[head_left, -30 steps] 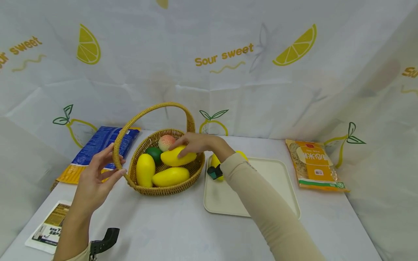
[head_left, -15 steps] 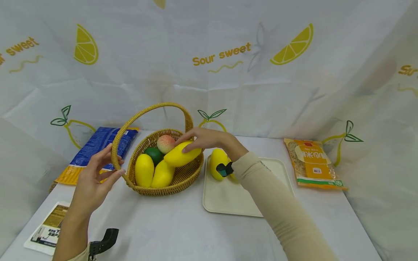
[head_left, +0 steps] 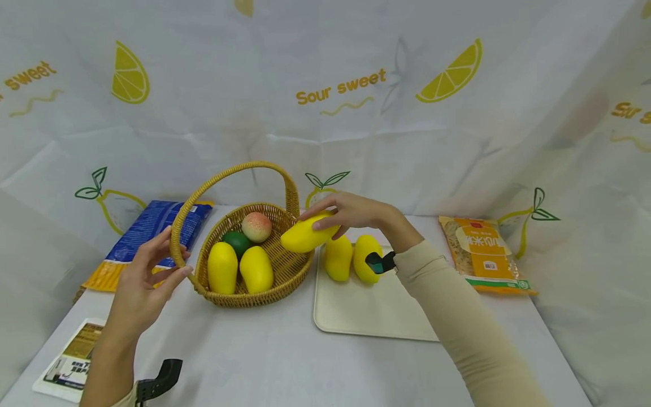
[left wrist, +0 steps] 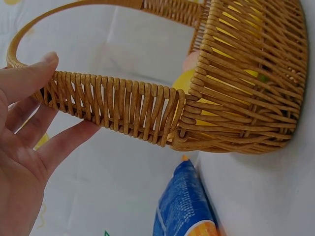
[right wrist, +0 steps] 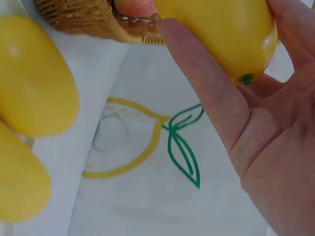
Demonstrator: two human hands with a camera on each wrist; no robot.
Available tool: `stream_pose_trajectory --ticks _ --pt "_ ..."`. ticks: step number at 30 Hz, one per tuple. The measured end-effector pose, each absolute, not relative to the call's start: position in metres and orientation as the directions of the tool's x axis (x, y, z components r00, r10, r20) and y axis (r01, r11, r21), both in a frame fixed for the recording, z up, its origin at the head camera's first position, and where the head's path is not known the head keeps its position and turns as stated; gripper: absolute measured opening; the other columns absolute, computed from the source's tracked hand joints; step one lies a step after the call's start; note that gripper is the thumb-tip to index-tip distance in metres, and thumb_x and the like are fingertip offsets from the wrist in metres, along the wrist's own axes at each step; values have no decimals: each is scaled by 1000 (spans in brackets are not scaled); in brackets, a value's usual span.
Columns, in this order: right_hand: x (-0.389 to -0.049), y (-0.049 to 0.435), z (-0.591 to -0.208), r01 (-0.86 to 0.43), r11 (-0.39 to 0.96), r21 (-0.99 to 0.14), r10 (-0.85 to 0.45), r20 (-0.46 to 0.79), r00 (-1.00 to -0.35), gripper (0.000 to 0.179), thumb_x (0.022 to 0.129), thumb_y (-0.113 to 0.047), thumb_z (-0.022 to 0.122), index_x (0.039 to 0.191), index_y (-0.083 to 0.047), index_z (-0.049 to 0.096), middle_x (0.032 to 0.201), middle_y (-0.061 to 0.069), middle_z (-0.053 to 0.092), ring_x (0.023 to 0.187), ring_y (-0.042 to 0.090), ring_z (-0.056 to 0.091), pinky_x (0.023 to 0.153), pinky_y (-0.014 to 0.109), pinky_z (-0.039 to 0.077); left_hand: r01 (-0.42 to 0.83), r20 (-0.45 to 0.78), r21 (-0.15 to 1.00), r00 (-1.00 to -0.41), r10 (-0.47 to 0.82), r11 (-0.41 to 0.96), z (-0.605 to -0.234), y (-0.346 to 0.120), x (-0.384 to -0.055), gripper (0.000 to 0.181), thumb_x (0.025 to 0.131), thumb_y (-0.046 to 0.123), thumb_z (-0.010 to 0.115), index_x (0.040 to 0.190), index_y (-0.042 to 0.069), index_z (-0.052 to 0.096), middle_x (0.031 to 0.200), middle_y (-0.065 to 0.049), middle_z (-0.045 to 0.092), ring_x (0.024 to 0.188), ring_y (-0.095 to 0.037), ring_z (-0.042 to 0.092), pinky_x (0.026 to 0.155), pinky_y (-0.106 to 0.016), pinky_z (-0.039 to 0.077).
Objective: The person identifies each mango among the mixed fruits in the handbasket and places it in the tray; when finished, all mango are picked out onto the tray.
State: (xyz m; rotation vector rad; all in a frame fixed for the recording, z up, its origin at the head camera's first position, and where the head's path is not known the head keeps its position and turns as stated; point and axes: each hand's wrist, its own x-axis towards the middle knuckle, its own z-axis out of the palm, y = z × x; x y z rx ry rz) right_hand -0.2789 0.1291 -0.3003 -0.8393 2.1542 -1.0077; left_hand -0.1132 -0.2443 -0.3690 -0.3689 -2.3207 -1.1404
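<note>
My left hand [head_left: 144,280] grips the side of the arched handle of a wicker basket [head_left: 292,271], thumb on one face and fingers on the other in the left wrist view. A yellow mango [head_left: 305,234] is pinched between the thumb and fingers of my right hand [head_left: 351,213], over the basket's right rim. Its green stem spot shows in the right wrist view. Inside the basket lie two more mangoes, one mango [head_left: 222,268] at the left and another mango [head_left: 256,270] beside it. Behind them sit a dark green fruit [head_left: 237,243] and a pinkish peach [head_left: 256,227].
Right of the basket, a cream tray [head_left: 366,316] bears two mangoes [head_left: 338,258] at its back left. An orange food packet [head_left: 485,254] lies far right. A blue and orange bag [head_left: 147,232] lies behind my left hand, and a white printed packet [head_left: 71,362] near the left edge.
My right hand has lifted the mango from the basket and carried it right to the rim. A mango left in the basket has turned more upright. The left hand stays on the handle.
</note>
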Motion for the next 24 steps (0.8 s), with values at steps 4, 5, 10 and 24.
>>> stream_pose_trajectory --ticks 4,5,10,24 --pt "-281 148 -300 -279 529 -802 -730 -261 -632 43 99 -25 68 142 -22 62 153 4 52 123 27 65 89 47 64 454 562 652 -827 15 607 -369 -244 -113 93 77 -27 70 156 12 40 117 32 54 113 17 54 87 2 47" --pt "-281 154 -300 -275 533 -800 -724 -264 -637 44 99 -25 69 142 -22 62 150 4 53 118 27 67 90 47 64 455 562 652 -827 15 606 -369 -244 -114 93 77 -27 70 156 12 40 117 32 54 113 17 54 87 2 47" --pt "-282 184 -299 -254 559 -789 -695 -278 -663 52 94 -21 74 144 -22 59 137 8 63 105 23 69 95 43 62 461 566 651 -824 19 603 -370 -243 -114 93 77 -27 70 156 11 40 117 32 54 113 17 54 87 2 47" --pt "-273 264 -294 -259 603 -755 -612 -229 -757 55 96 -17 69 149 -15 54 148 13 51 111 23 64 98 35 57 501 597 636 -801 37 587 -370 -245 -113 95 73 -31 69 155 7 41 117 28 57 112 15 57 87 1 48"
